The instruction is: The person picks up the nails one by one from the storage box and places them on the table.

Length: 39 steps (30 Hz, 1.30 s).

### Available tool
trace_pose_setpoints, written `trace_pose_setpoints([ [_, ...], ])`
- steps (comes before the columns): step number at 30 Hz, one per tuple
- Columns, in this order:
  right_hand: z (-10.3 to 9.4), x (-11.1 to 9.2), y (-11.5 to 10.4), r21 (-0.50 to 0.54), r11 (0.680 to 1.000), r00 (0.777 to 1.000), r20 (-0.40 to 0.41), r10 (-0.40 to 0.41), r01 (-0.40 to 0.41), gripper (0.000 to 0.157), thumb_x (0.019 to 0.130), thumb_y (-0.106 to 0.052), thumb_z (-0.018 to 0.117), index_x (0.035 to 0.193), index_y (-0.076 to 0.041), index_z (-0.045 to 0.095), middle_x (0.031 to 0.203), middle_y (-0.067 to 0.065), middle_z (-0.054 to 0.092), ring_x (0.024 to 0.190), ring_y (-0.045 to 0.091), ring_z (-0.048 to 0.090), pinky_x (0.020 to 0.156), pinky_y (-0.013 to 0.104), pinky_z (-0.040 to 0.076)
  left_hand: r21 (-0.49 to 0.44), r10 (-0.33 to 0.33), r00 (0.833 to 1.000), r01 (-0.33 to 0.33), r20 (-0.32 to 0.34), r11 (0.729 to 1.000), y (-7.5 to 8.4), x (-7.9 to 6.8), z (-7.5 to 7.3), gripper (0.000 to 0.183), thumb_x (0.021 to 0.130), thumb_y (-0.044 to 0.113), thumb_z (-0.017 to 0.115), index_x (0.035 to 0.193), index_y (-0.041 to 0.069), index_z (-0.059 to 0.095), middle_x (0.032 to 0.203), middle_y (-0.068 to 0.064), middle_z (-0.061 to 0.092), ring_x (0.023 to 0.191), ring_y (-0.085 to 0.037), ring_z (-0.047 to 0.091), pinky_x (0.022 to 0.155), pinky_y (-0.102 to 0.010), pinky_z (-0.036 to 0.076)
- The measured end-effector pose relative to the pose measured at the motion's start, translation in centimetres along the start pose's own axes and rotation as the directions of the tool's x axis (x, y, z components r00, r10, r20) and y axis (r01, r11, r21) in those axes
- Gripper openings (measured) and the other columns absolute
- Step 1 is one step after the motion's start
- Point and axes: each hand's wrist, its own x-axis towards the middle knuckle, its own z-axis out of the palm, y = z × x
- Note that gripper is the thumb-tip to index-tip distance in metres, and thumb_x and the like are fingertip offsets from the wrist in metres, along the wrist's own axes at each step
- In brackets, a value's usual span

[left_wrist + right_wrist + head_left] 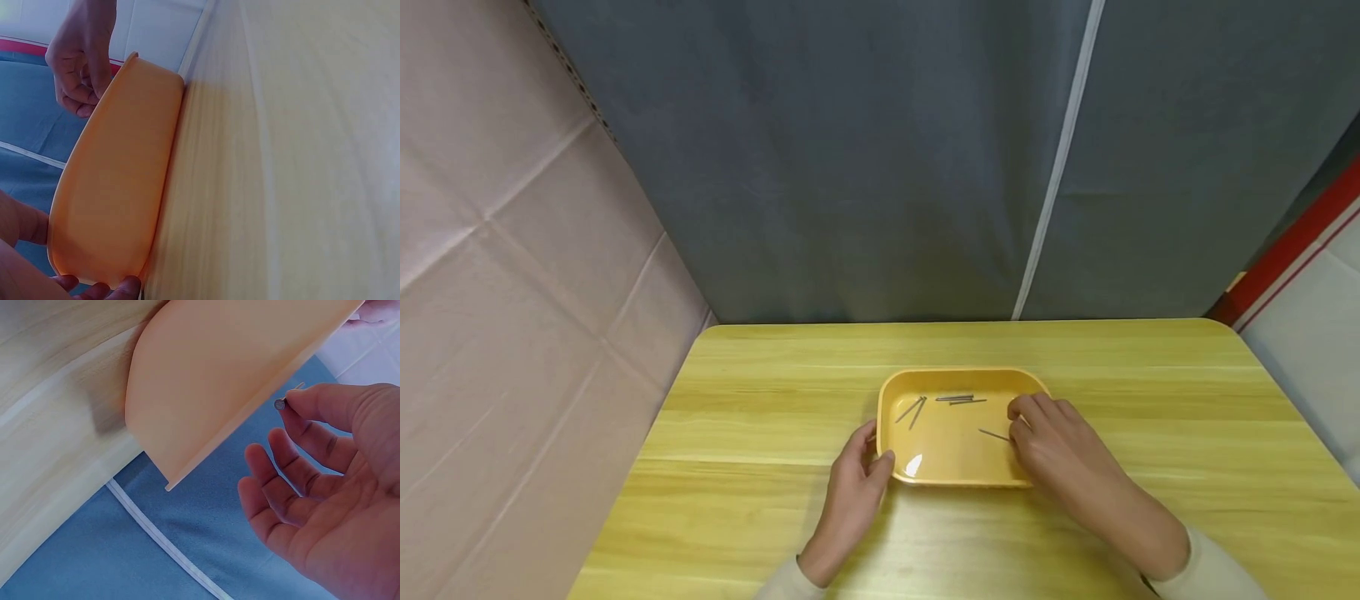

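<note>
While a rounded rectangular yellow tray [955, 458] is gripped at its left end by the left hand [853, 483], a thin silver metal nail [993, 434] is pinched by the right hand [1063, 446] over the tray's right part, its long axis held roughly along the tray's length, tip leftward.

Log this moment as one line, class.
left grip: holds tray | right grip: pinches nail | other nails: lying in tray | tray: on table
</note>
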Motion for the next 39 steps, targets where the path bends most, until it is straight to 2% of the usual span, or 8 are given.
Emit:
trace_pose_setpoints([
  [9,-0.4,-0.5,-0.1,0.02,1.0,1.0,-0.003,-0.006,0.006,0.024,0.071,0.016,0.078,0.076,-0.003,0.064,0.107,0.013,0.062,0.093,0.032,0.059,0.07,0.045,0.053,0.028,-0.009,1.0,0.009,-0.006,1.0,0.1,0.0,0.0,0.056,0.109,0.006,0.064,0.16,-0.008,0.046,0.146,-0.027,0.063,0.122,-0.034,0.07,0.094,-0.025,0.061],
  [13,-0.5,-0.8,-0.2,0.032,0.999,1.0,-0.005,-0.003,0.003,0.026,0.07,0.015,0.08,0.076,-0.004,0.063,0.107,0.013,0.062,0.092,0.032,0.06,0.07,0.046,0.053,0.032,-0.015,1.0,0.016,-0.011,0.999,0.1,0.0,-0.1,0.056,0.108,0.006,0.064,0.16,-0.008,0.045,0.146,-0.028,0.063,0.122,-0.035,0.07,0.095,-0.025,0.061],
  [18,-0.3,-1.0,-0.5,0.052,0.998,0.999,-0.046,-0.018,0.02,0.022,0.072,0.009,0.079,0.075,-0.005,0.063,0.106,0.012,0.062,0.092,0.032,0.06,0.07,0.047,0.054,0.038,-0.013,1.0,0.013,-0.013,0.999,0.1,0.1,-0.1,0.056,0.109,0.006,0.064,0.16,-0.008,0.045,0.146,-0.028,0.063,0.125,-0.037,0.069,0.097,-0.025,0.06],
  [24,-0.2,-1.4,-0.8,0.061,0.998,0.998,-0.054,-0.029,0.032,0.023,0.069,0.011,0.076,0.075,-0.006,0.063,0.108,0.012,0.062,0.094,0.031,0.06,0.07,0.047,0.053,0.033,-0.005,1.0,0.005,-0.01,0.999,0.0,0.1,-0.1,0.056,0.108,0.006,0.064,0.16,-0.009,0.045,0.146,-0.028,0.063,0.126,-0.038,0.069,0.097,-0.025,0.061],
  [32,-0.4,-1.9,-1.2,0.082,0.996,0.998,-0.054,-0.032,0.036,0.023,0.071,0.002,0.084,0.076,-0.007,0.063,0.109,0.011,0.062,0.094,0.031,0.059,0.071,0.046,0.053,0.011,-0.004,1.0,0.004,0.0,1.0,0.0,0.0,-0.2,0.057,0.108,0.005,0.063,0.16,-0.01,0.044,0.147,-0.03,0.062,0.124,-0.038,0.071,0.098,-0.025,0.06],
  [36,-0.4,-2.0,-1.3,0.09,0.995,0.997,-0.063,-0.032,0.038,0.021,0.072,0.003,0.081,0.076,-0.007,0.063,0.109,0.011,0.062,0.094,0.031,0.059,0.071,0.046,0.053,0.02,-0.009,1.0,0.009,-0.005,1.0,0.0,0.1,-0.1,0.056,0.108,0.005,0.064,0.159,-0.009,0.046,0.147,-0.029,0.063,0.12,-0.037,0.072,0.094,-0.025,0.061],
  [39,-0.5,-2.1,-1.4,0.094,0.995,0.997,-0.065,-0.032,0.038,0.014,0.077,0.0,0.076,0.077,-0.006,0.063,0.11,0.012,0.062,0.095,0.031,0.059,0.071,0.046,0.053,0.027,-0.015,1.0,0.015,-0.007,1.0,0.0,0.1,-0.1,0.055,0.108,0.005,0.064,0.159,-0.008,0.046,0.147,-0.029,0.063,0.12,-0.036,0.071,0.093,-0.025,0.061],
])
